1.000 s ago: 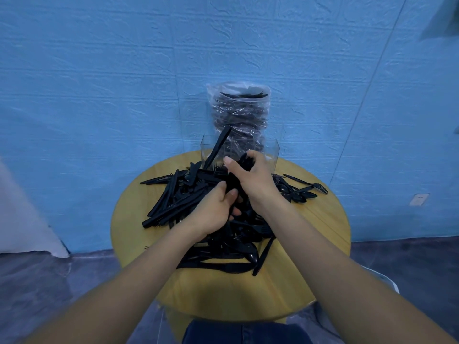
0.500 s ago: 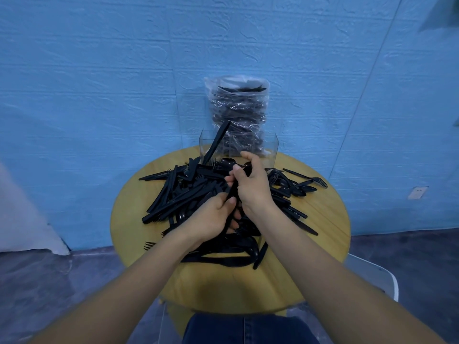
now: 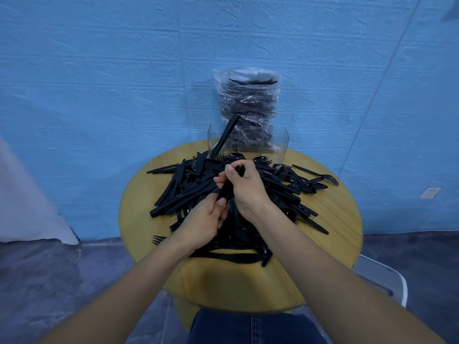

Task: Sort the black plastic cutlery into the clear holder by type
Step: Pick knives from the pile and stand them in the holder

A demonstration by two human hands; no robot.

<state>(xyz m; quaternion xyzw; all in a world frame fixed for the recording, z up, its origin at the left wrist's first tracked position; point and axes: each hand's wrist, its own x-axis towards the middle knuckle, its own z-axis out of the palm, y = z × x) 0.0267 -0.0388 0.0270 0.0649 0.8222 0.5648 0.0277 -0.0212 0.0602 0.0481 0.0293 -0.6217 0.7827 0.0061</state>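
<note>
A heap of black plastic cutlery [image 3: 188,192] covers the middle of a round wooden table [image 3: 330,219]. Both hands are over the heap's centre. My right hand [image 3: 244,188] grips the upper part of a bundle of black pieces [image 3: 227,191]; my left hand [image 3: 203,219] pinches the bundle's lower end. Their type is hard to tell. The clear holder [image 3: 279,145] stands at the table's far edge, with one black knife [image 3: 226,136] leaning out of its left compartment.
A clear plastic bag full of black cutlery [image 3: 248,105] stands behind the holder against the blue wall. Loose forks and spoons [image 3: 318,180] spread to the table's right edge. A white chair [image 3: 387,281] sits low right. My knees are below the table's near edge.
Both hands have drawn slightly toward me with the bundle, and the right hand has shifted its grip along it. The heap around them has shifted a little.
</note>
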